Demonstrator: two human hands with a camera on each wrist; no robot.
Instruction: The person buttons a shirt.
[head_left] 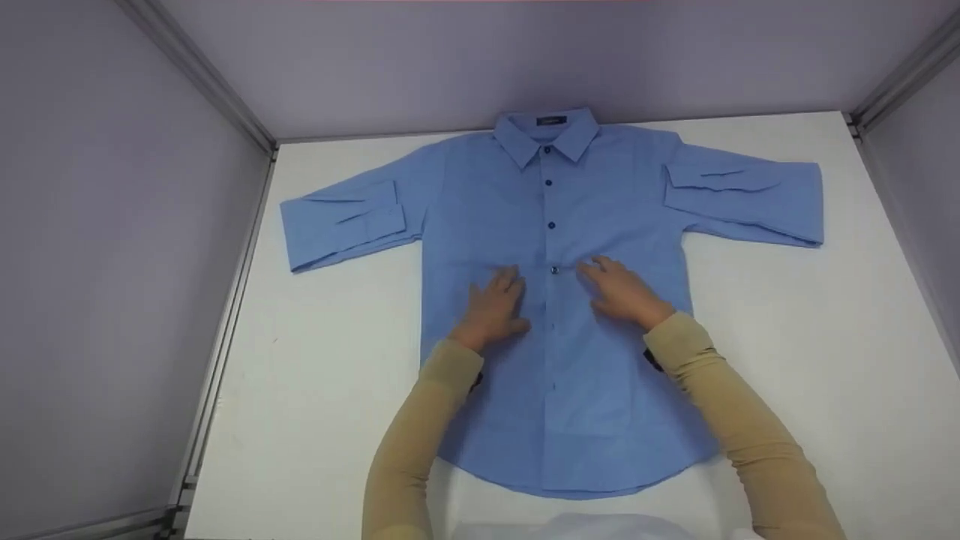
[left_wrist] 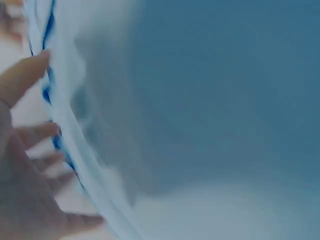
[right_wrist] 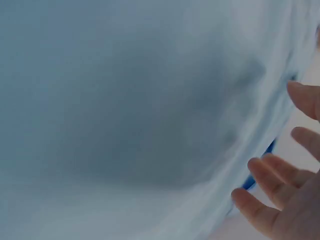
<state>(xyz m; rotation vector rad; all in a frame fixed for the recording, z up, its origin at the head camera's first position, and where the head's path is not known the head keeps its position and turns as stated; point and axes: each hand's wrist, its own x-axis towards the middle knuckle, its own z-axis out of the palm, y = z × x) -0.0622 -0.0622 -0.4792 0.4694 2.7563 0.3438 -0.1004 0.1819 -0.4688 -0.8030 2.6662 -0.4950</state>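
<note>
A blue button-up shirt (head_left: 487, 202) lies front side up, its collar (head_left: 577, 142) at the far edge. Both its sleeves are doubled back, so the cuffs (head_left: 382, 221) point in toward the body. My left hand (head_left: 495, 309) is over the shirt's front, left of the row of dark buttons (head_left: 551, 225), with fingers spread. On the other side of the buttons, my right hand (head_left: 621, 291) has its fingertips at the cloth, thumb apart. The wrist views show spread fingers (left_wrist: 30, 80) against the blurred blue fabric (right_wrist: 125, 125). Neither hand grips anything.
The shirt lies on a white table (head_left: 337, 375), whose far edge meets a pale back wall (head_left: 375, 67). Grey panels (head_left: 112, 262) with metal rails stand at both sides. A whitish cloth (head_left: 570, 527) shows at the near edge, between the forearms.
</note>
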